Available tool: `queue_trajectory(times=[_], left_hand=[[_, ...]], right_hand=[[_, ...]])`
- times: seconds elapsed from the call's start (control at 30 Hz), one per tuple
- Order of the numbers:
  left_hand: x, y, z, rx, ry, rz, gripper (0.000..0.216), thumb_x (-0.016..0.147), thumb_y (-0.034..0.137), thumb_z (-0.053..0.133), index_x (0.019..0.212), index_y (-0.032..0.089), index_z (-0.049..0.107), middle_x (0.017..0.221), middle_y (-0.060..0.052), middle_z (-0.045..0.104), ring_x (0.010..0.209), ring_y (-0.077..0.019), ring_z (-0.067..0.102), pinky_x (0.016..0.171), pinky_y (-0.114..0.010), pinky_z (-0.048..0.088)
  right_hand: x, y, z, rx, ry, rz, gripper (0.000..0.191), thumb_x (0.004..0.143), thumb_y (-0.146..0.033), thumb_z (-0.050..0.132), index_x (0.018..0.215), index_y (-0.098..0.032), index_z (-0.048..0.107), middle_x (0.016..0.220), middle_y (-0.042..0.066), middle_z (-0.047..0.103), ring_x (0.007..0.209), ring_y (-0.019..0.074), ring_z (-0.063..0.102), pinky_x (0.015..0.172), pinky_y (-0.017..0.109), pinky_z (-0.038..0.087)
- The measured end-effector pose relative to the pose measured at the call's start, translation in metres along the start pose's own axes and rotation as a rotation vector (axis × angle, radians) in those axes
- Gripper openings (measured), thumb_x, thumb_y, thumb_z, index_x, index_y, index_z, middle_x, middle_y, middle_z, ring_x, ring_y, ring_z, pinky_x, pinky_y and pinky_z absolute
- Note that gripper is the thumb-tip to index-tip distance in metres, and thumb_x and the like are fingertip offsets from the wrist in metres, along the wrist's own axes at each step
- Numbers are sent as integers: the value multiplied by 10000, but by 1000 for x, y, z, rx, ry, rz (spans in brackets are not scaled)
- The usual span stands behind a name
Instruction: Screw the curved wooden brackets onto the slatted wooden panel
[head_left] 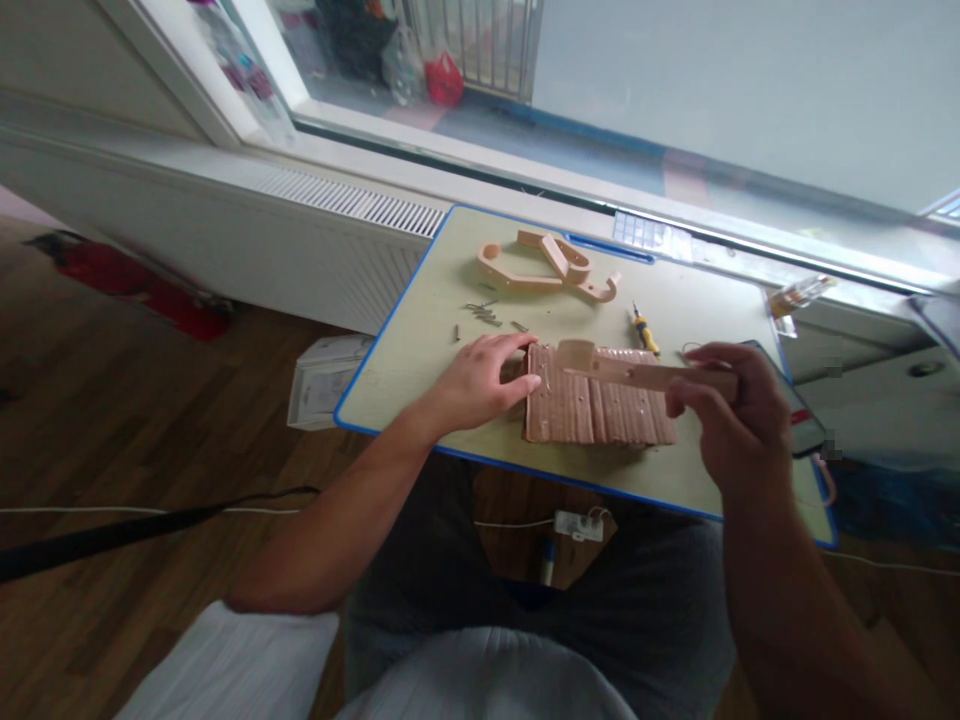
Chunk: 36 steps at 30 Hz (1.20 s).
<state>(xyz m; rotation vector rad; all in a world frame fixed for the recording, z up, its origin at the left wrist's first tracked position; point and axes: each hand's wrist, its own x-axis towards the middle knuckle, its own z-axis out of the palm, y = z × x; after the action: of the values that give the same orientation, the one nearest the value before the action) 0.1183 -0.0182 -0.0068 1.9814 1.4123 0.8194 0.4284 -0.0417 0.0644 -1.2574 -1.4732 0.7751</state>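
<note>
A: Principal item, and where kept?
B: One wooden hook [645, 377], pale, holed. It is held level over the far part of the cardboard block [600, 415], its curved end above the block's far left. Whether the block is touched by it cannot be told.

A: By what is it held?
B: By the right hand [750, 415], at the block's right. The grip is closed about the hook's straight end, with the thumb on the near side; the curved end is thus left free and in plain sight, perhaps for its holes to be looked at.

A: The left hand [484, 380]?
B: Laid against the block's left edge, thumb and fingers spread. Whether that grip is tightened cannot be told; the block is probably being steadied by it.

A: Remaining stock on the surface [405, 370]?
B: Loose screws [484, 314], scattered beyond the block's far left corner. One screwdriver [643, 330], yellow and black, laid just beyond the block's far right, presumably to be kept within reach. Bent wooden pieces [532, 281], grouped farther beyond the block, where working room seems to be spared.
</note>
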Motion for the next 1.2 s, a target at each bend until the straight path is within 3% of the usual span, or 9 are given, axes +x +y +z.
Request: queue_trajectory(times=[0.1,0.3,0.5,0.6,0.7,0.87,1.03,1.2], left_hand=[[2,2,2,44,-27,37,625,1003,483,704,1560,204,656,1599,-161,694,1515,-380,629,1331,-602,441],[5,-4,2,45,-62,81,677,1022,619,683,1561,210,654,1616,-165,687,1512,-378,614,1324,-610,441],[2,-5,-1,-18,-43,89,620,1003,523,761,1532,210,683,1611,-151,689,1523,-356,607,1345,-585,431],[-5,0,-5,-94,45,103,472,1013,428,769,1450,255,722,1523,-107,741,1458,-325,649,1306,-574,477],[-13,4,-11,-146,111,149,362,989,249,747,1350,275,753,1396,-76,787,1378,-305,685,1266,-568,509],[-19,3,-18,-181,-19,290,617,893,120,780,1471,317,691,1558,-77,697,1517,-311,608,1321,-576,482],[-14,-1,-11,-122,-111,299,885,830,190,890,1630,326,540,1787,-126,491,1692,-348,440,1411,-635,378],[-13,4,-3,-167,-83,189,794,856,210,835,1604,271,576,1731,-134,574,1657,-351,501,1418,-611,376]], right_hand=[[26,3,-2,42,-101,20,193,871,-307,858,1034,-276,760,717,-18,702,620,186,638,569,341,514],[68,3,12,66,-446,60,178,898,-372,850,1003,-235,807,709,-15,705,644,157,634,609,324,512],[104,0,31,42,-851,114,289,905,-464,860,1039,-214,803,839,9,721,711,152,624,651,328,523],[114,-1,38,4,-938,106,328,923,-502,844,1085,-221,797,903,20,726,715,153,616,636,330,522],[112,-2,37,-13,-881,90,343,929,-539,846,1058,-225,796,838,8,686,709,155,605,626,328,516],[88,-4,15,32,-740,78,321,922,-539,878,1036,-247,806,861,24,728,734,165,650,620,318,521],[31,-3,2,-133,-365,49,276,870,-457,955,982,-292,764,769,7,704,647,172,618,513,302,437],[-49,0,23,-245,25,-9,355,844,-440,977,894,-317,647,731,5,695,552,176,608,440,314,450]])
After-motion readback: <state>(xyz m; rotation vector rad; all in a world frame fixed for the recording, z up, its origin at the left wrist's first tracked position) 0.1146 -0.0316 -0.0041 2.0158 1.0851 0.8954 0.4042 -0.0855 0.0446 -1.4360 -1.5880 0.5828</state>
